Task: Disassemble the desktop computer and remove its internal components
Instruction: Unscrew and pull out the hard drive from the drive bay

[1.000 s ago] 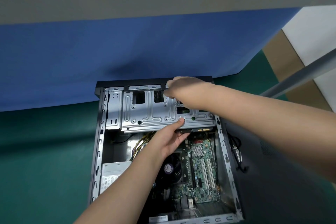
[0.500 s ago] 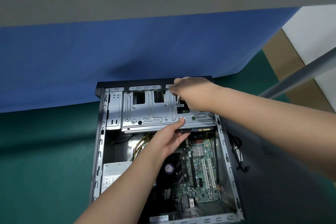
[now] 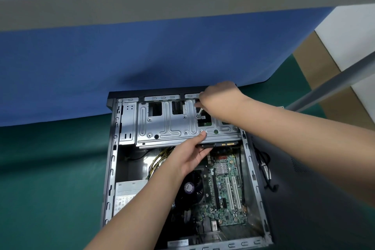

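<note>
Head view: we're working on the open black desktop tower case (image 3: 111, 168), lying on its side on the green mat (image 3: 50, 178) directly below both hands.

Our right hand (image 3: 218, 99) is curled round a thin white-tipped tool, probably a screwdriver (image 3: 199, 112), and we're setting its tip on a small silver screw (image 3: 197, 116) in the stamped grey sheet-metal drive cage (image 3: 162, 124). Most of the tool is hidden under the fingers, so we can't tell its type for sure.

Our left hand (image 3: 189, 153) is gripping the near edge of the cage, thumb on top, fingers under it beside the flat black drive (image 3: 215, 145) poking out just right of that hand.

Toward our body from the left hand: the round black CPU fan (image 3: 191, 186), the green motherboard (image 3: 225, 189), yellow cable bundle (image 3: 160, 158) and grey power supply (image 3: 129, 195), all still installed.

Step in hand, as we're reading it: undoing the cage screw, early in the teardown. Next move is calling for keeping the tip seated square, steadying the cage with the left hand, then checking for other fasteners before lifting.
</note>
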{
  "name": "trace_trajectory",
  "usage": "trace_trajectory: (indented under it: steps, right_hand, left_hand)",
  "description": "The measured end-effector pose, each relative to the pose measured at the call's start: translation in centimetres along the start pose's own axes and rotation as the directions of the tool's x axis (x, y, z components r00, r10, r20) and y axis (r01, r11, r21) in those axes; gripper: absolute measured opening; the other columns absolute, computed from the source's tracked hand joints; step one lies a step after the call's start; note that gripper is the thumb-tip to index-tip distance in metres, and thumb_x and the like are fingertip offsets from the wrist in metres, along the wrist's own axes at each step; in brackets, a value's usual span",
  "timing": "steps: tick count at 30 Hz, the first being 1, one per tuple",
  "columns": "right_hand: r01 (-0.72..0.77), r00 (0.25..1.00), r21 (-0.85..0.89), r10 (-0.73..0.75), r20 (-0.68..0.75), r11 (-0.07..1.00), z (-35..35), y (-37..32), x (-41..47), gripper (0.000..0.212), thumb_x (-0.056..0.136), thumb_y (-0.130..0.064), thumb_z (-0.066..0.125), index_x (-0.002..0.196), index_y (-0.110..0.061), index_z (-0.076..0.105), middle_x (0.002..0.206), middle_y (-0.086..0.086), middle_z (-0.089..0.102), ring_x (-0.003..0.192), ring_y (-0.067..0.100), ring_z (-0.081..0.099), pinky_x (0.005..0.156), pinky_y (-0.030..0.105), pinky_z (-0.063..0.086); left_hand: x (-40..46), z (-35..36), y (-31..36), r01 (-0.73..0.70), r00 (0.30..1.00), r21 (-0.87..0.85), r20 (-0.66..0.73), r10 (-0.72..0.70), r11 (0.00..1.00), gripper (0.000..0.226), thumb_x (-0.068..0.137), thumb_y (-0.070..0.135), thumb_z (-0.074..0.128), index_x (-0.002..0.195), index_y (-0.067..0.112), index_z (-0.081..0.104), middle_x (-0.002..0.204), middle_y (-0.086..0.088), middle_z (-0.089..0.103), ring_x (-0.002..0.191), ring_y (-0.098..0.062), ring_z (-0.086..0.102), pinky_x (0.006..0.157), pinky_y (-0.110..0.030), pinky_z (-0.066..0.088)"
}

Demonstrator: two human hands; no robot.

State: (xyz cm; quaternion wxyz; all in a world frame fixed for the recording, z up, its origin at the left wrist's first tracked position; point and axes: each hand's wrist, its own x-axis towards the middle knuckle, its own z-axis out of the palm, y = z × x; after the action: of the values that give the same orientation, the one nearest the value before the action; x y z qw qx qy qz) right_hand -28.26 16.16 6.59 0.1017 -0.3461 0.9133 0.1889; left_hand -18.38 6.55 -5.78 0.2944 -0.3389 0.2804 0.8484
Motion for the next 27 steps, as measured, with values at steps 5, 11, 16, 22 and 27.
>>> trace_trajectory:
  steps: [5, 11, 16, 22, 27]
  right_hand:
    - [0.144, 0.988, 0.231, -0.126, -0.09, 0.962, 0.3, 0.3, -0.8, 0.029, 0.081, 0.004, 0.047, 0.103, -0.014, 0.051, 0.097, 0.001, 0.051, 0.09, 0.024, 0.054, 0.059, 0.03, 0.038]
    - [-0.056, 0.994, 0.13, 0.068, -0.085, 0.99, 0.8, -0.1, -0.6, 0.034, 0.098, -0.041, 0.041, 0.104, -0.011, 0.055, 0.1, 0.005, 0.06, 0.091, 0.027, 0.06, 0.061, 0.028, 0.037]
    - [-0.013, 0.993, 0.209, 0.036, -0.108, 0.978, 1.2, 0.2, -0.8, 0.014, 0.096, -0.021, 0.049, 0.102, -0.011, 0.055, 0.099, 0.005, 0.06, 0.089, 0.028, 0.06, 0.063, 0.028, 0.04]
    - [-0.057, 0.974, 0.486, 0.155, -0.164, 0.872, 2.9, 0.4, -2.2, 0.014, 0.09, -0.013, 0.051, 0.101, -0.018, 0.058, 0.101, -0.001, 0.057, 0.092, 0.022, 0.056, 0.071, 0.033, 0.048]
    - [-0.116, 0.943, 0.658, 0.291, -0.163, 0.744, 4.3, 0.2, -2.8, 0.012, 0.088, -0.017, 0.055, 0.099, -0.02, 0.062, 0.102, -0.003, 0.06, 0.087, 0.022, 0.057, 0.069, 0.03, 0.044]
  left_hand:
    - [0.0, 0.0, 0.0, -0.001, 1.0, -0.004, -0.008, 0.001, 1.0, 0.026, 0.083, 0.012, 0.067, 0.106, 0.0, 0.063, 0.103, -0.013, 0.071, 0.092, -0.022, 0.069, 0.078, -0.03, 0.058]
    - [-0.3, 0.2, 0.1, -0.001, 1.0, 0.01, -0.02, 0.001, 1.0, 0.027, 0.085, 0.013, 0.067, 0.109, 0.0, 0.063, 0.116, -0.015, 0.066, 0.107, -0.025, 0.064, 0.081, -0.031, 0.057]
    - [-0.8, 0.6, 0.1, 0.012, 0.999, 0.0, -0.04, -0.012, 1.0, 0.026, 0.084, 0.011, 0.068, 0.107, 0.0, 0.062, 0.111, -0.015, 0.068, 0.099, -0.025, 0.067, 0.081, -0.032, 0.057]
    - [-3.2, 0.0, 0.6, 0.094, 0.995, 0.104, -0.043, -0.09, 0.99, 0.021, 0.086, 0.012, 0.066, 0.104, 0.001, 0.062, 0.109, -0.019, 0.068, 0.1, -0.027, 0.067, 0.081, -0.035, 0.057]
    - [-6.4, -0.4, 2.4, 0.1, 0.991, 0.74, -0.13, -0.004, 0.665, 0.015, 0.088, 0.018, 0.066, 0.084, 0.003, 0.064, 0.079, -0.01, 0.071, 0.062, -0.014, 0.067, 0.057, -0.025, 0.057]
